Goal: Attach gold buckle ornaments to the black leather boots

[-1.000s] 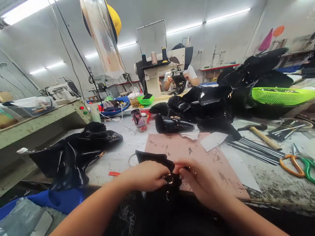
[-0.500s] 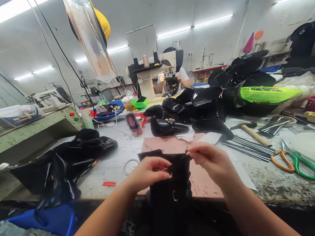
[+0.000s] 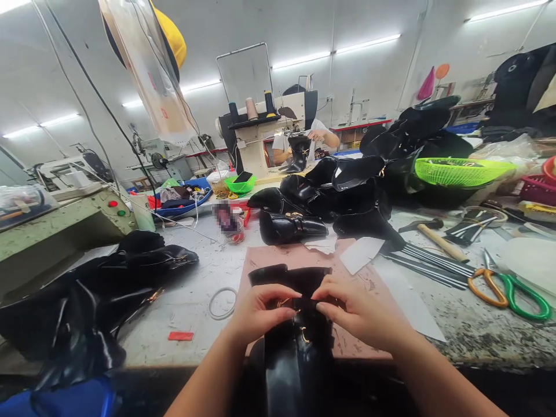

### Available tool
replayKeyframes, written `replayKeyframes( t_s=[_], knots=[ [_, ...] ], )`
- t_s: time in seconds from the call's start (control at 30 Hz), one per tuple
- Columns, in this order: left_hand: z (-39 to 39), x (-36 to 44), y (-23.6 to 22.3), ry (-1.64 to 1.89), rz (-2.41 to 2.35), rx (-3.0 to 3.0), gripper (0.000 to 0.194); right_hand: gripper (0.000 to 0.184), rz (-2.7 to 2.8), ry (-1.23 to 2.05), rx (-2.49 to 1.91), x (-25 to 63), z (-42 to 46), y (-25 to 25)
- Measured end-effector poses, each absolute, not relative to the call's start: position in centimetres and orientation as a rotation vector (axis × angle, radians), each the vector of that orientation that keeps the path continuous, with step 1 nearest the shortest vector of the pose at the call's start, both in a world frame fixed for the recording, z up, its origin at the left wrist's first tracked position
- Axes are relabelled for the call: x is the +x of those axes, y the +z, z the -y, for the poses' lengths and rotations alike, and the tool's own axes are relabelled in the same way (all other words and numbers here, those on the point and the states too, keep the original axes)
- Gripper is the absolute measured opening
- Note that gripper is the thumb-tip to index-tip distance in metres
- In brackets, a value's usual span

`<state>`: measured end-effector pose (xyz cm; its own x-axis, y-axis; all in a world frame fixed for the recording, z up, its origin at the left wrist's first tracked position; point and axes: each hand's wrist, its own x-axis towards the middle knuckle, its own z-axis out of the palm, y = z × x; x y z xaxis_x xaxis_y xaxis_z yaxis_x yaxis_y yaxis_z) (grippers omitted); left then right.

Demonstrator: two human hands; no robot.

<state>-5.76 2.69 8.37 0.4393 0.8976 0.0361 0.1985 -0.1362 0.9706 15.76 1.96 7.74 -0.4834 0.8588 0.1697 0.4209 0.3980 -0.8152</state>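
Head view. Black boot shaft (image 3: 299, 324) standing upright at the near edge of the worktable (image 3: 195, 301), over the pink cutting mat (image 3: 369, 289). Left hand (image 3: 260, 315) and right hand (image 3: 360, 313) closed together at the shaft's top, fingertips pinching a gold buckle (image 3: 284, 302) and the narrow strap beside it. Second gold fitting lower on the shaft. Loose ring (image 3: 221, 302) left of the mat; scissors (image 3: 512, 289) and hammer (image 3: 434, 236) to the right; heaped black boots (image 3: 330, 197) farther back; seated co-worker at a far sewing machine (image 3: 260, 130). Best done, probably, by steadying the buckle with the left thumb while feeding the strap straight, avoiding creases in the glossy leather.
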Motion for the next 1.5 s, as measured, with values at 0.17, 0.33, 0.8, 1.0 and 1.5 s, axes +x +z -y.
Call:
replayKeyframes(
  t_s=[0.17,0.33,0.8,1.0,1.5],
  knots=[
    [-2.6,-5.4,8.9,0.719,-1.002,1.710,0.024,0.016,2.141,0.975,-1.126,16.6,-1.9,8.0],
    [-2.4,-5.2,8.6,0.726,-0.980,1.586,0.022,0.015,2.127,0.986,-1.136,16.8,-2.2,7.6],
    [-1.8,-4.6,7.7,0.786,-1.029,1.474,0.014,0.019,2.025,0.721,-1.089,16.3,-0.2,8.2],
    [-1.2,-4.6,7.2,0.882,-1.046,1.423,0.013,0.012,1.898,1.231,-1.133,15.0,0.5,8.2],
    [-0.5,-4.1,7.9,0.863,-1.055,1.495,0.012,0.014,1.741,1.172,-1.128,13.9,0.9,7.2]
  ],
)
